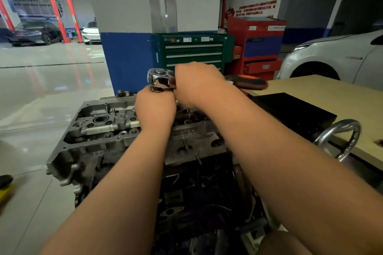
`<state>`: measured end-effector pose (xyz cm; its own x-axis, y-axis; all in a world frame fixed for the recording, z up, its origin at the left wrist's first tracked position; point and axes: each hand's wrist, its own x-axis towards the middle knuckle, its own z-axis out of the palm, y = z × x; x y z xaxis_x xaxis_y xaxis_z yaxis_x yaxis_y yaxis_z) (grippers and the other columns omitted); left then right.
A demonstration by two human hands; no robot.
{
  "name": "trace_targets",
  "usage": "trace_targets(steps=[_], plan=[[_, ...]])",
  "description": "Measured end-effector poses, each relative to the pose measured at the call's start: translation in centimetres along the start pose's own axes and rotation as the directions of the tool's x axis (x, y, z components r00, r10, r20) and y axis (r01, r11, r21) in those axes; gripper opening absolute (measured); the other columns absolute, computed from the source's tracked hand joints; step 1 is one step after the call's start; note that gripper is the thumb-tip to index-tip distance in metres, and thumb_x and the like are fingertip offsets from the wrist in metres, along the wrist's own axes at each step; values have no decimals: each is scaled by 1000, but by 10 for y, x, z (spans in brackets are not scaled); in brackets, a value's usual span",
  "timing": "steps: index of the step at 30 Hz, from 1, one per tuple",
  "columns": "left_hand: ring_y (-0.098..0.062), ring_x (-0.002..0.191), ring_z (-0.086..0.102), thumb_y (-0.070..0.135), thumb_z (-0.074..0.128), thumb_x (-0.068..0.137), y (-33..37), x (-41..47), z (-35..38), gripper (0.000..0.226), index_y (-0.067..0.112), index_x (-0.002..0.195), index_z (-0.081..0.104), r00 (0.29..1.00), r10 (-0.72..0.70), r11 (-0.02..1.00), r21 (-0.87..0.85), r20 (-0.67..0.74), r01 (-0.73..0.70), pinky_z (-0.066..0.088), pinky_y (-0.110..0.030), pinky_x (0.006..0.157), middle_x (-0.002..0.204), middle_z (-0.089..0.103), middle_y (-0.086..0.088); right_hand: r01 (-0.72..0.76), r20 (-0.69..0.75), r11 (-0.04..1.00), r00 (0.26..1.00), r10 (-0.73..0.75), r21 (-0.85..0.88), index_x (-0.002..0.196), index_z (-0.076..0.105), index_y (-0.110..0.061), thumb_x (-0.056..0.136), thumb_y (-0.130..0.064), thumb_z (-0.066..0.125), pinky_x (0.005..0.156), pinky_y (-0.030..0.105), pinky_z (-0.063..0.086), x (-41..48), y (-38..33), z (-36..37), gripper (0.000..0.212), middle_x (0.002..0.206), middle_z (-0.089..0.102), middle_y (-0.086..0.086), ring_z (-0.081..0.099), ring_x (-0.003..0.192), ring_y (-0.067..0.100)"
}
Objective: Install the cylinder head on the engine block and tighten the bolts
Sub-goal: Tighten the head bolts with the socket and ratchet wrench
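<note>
Showing grey, grimy casting, cylinder head (99,130), chrome ratchet (160,78) above

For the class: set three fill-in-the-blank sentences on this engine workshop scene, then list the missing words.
1. The cylinder head sits on the engine ____.
2. The right hand grips the wrench, whose handle is black and ____.
3. The tool cabinet right behind the wrench is ____.
Missing words: block; orange; green.

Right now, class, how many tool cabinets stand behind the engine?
2: the green cabinet by the pillar, the red cabinet just right of it. Others may be hidden.
</note>
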<state>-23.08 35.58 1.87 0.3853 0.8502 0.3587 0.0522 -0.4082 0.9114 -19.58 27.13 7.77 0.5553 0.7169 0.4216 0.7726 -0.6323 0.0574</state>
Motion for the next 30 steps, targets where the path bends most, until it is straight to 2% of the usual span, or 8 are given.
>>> trace_targets(steps=[5, 9, 11, 14, 16, 18, 23, 30], plan=[[-14, 51, 40, 9, 50, 82, 0, -1, 2, 28, 15, 55, 46, 997, 72, 996, 43, 8, -72, 27, -28, 46, 56, 49, -1, -6, -289, 997, 957, -16, -75, 92, 48, -16, 90, -19, 50, 46, 29, 24, -22, 5, 17, 4, 61, 33, -1, 33, 50, 18], [-14, 49, 31, 3, 48, 81, -1, 2, 2, 32, 16, 54, 37, 998, 53, 996, 76, 43, -56, 24, -22, 42, 54, 40, 0, 48, -40, 953, 999, -37, 298, 103, 55, -15, 90, -14, 57, 72, 33, 44, 6, 30, 23, 13, 94, 58, 1, 57, 89, 21], [-14, 50, 28, -2, 50, 79, -5, 7, 0, 33, 16, 55, 35, 999, 19, 1000, 24, 27, -20, 24, -20, 40, 54, 38, 2, 39, -30, 957, 999, -32, 288, 94, 55, -18, 85, -11, 59, 69, 33, 42, 5, 24, 33, 12, 88, 58, 0, 59, 89, 24], [-9, 50, 33, 6, 52, 84, -7, 7, -3, 29, 17, 59, 42, 996, 81, 990, 117, 34, -84, 30, -15, 39, 56, 43, 5, 96, -320, 989, 946, -55, 112, 102, 51, -18, 80, -20, 59, 59, 34, 34, -8, 12, 45, 24, 76, 60, 4, 52, 67, 29], [-11, 47, 31, 12, 52, 83, -3, 5, -3, 31, 16, 55, 39, 995, 96, 989, 114, 24, -98, 24, -21, 39, 51, 40, 3, 91, -410, 977, 912, -3, 194, 101, 51, -21, 78, -23, 58, 58, 34, 33, -4, 14, 28, 24, 72, 52, 2, 43, 64, 28], [-11, 43, 27, 18, 56, 80, -5, 2, -4, 36, 16, 52, 34, 998, 62, 998, 8, -6, -62, 20, -29, 43, 44, 36, 3, 95, -282, 961, 959, -19, 259, 88, 48, -25, 79, -23, 55, 61, 33, 35, 8, 15, 10, 11, 74, 48, -2, 43, 69, 25], [-10, 50, 43, 27, 62, 82, -9, -1, -6, 25, 7, 68, 57, 993, 91, 994, -67, 71, -87, 29, -26, 47, 57, 56, 1, 201, 162, 980, 967, -199, 3, 68, 49, -19, 85, -24, 50, 54, 31, 40, 30, 25, -8, 18, 66, 51, 0, 50, 59, 20], [3, 43, 44, 22, 63, 76, -7, -3, -11, 17, 18, 64, 51, 969, 149, 984, -123, 195, -126, 30, -10, 39, 47, 52, 14, 248, 317, 968, 920, -228, -25, 68, 53, -11, 84, -18, 48, 48, 29, 34, 38, 26, -6, 18, 63, 54, 5, 47, 54, 20]])
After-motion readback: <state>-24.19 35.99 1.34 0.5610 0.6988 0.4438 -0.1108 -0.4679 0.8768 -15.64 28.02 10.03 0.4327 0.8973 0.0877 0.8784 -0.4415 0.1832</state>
